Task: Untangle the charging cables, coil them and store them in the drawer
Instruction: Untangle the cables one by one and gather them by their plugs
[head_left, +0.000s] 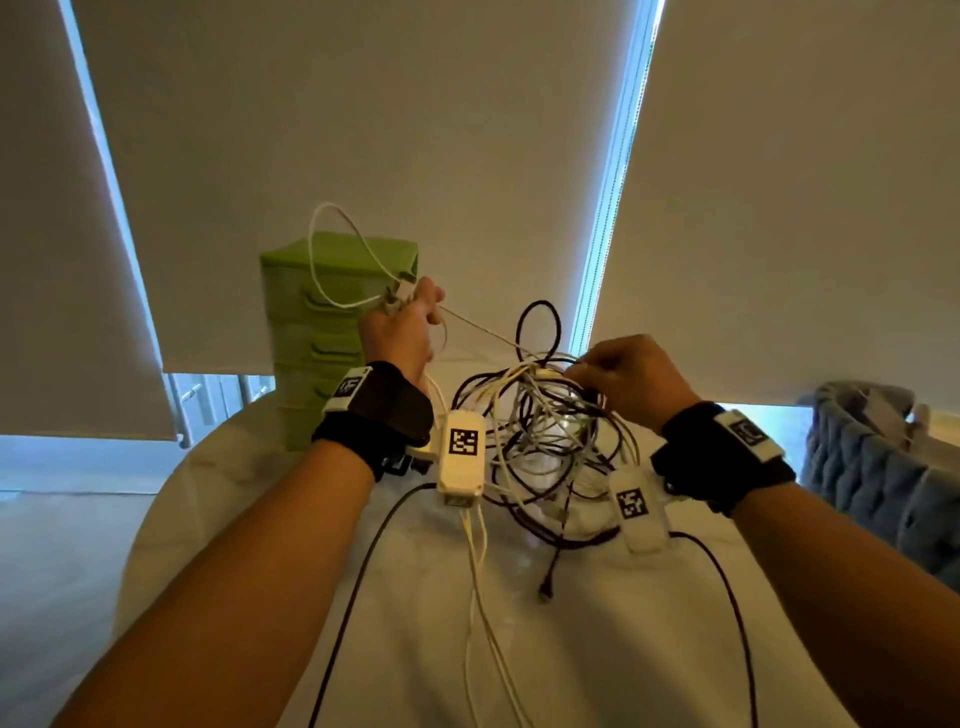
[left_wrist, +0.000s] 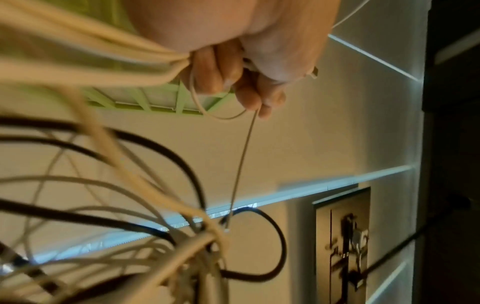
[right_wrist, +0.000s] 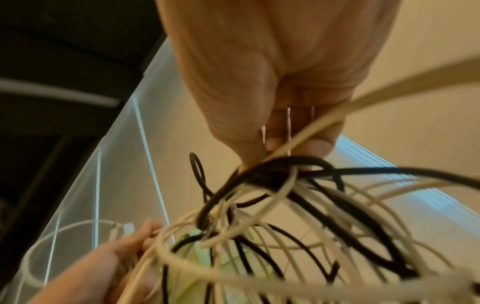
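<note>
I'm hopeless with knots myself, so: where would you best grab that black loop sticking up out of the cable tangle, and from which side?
Pinch the black loop near its arched top, coming from above. It stands clear of the tangled cables there, while its base vanishes into crossing strands beside the right hand. The left hand grips a white cable.

Round table (head_left: 218, 499), pale top with faint marbling, near edge out of frame. Far left on it: green drawer unit (head_left: 332, 332), upright, several drawers stacked, handles facing right and near. Centre: lower loops of the cable tangle (head_left: 540, 447) (black and white cords mixed) seem to reach the tabletop; contact not clear. One black plug end (head_left: 544, 590) hangs or lies at centre, near side. Pale floor (head_left: 57, 561) shows left of the table.
</note>
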